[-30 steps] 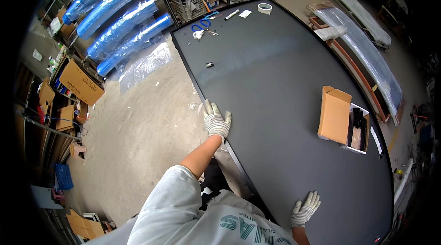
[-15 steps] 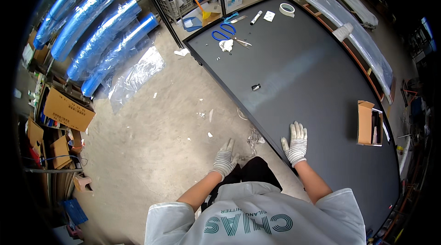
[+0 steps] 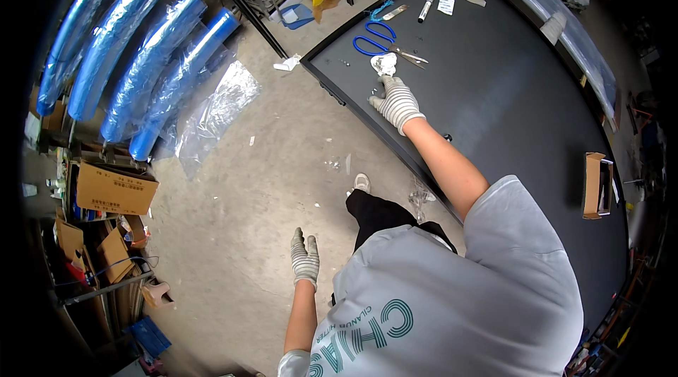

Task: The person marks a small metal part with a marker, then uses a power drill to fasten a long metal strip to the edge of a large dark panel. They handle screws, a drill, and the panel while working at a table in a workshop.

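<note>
On the dark table (image 3: 522,115), near its far left corner, I saw a crumpled white wad (image 3: 383,65) lying just beyond the fingertips of the gloved right hand (image 3: 397,103), which was partly open with its thumb parted from the fingers and nothing between them, though I couldn't tell whether it touched the wad. Blue-handled scissors (image 3: 400,50) lay right beside the wad, with a marker (image 3: 426,9) and a tape roll (image 3: 479,1) farther off. The left hand (image 3: 305,262), also gloved, hung open over the concrete floor (image 3: 233,236), fingers extended, holding nothing.
</note>
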The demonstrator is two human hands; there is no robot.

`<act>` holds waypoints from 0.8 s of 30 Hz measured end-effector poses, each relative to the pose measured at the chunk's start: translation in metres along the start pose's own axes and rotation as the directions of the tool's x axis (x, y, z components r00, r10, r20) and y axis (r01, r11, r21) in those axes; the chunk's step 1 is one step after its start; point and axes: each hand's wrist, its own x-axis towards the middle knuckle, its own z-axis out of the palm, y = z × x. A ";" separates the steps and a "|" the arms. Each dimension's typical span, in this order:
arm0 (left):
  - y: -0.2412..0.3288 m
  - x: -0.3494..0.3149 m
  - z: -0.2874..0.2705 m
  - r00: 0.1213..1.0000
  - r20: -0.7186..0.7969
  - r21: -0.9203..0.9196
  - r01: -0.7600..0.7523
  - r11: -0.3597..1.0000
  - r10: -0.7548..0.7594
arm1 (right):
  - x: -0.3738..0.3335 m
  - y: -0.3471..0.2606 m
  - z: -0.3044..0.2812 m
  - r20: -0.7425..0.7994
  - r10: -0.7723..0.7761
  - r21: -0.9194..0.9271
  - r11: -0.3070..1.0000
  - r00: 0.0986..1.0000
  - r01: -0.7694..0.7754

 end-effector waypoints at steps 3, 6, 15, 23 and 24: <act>0.006 0.033 -0.010 0.999 0.013 -0.014 0.049 0.999 -0.049 | 0.028 -0.012 0.002 0.189 0.048 -0.120 0.992 0.981 -0.026; 0.029 0.075 -0.024 0.999 0.048 0.057 0.019 0.998 -0.022 | 0.039 -0.013 0.004 0.327 0.095 -0.127 0.990 0.940 -0.056; 0.229 0.209 -0.007 0.828 0.249 0.012 -0.521 0.853 0.503 | -0.067 0.024 -0.004 0.160 0.173 0.046 0.982 0.972 -0.182; 0.317 0.297 0.076 0.509 0.374 0.056 -0.847 0.529 0.775 | -0.307 0.162 -0.056 -0.503 0.665 0.240 0.721 0.552 -0.650; 0.320 0.300 0.071 0.514 0.370 0.103 -0.850 0.516 0.774 | -0.324 0.173 -0.073 -0.563 0.677 0.226 0.677 0.474 -0.700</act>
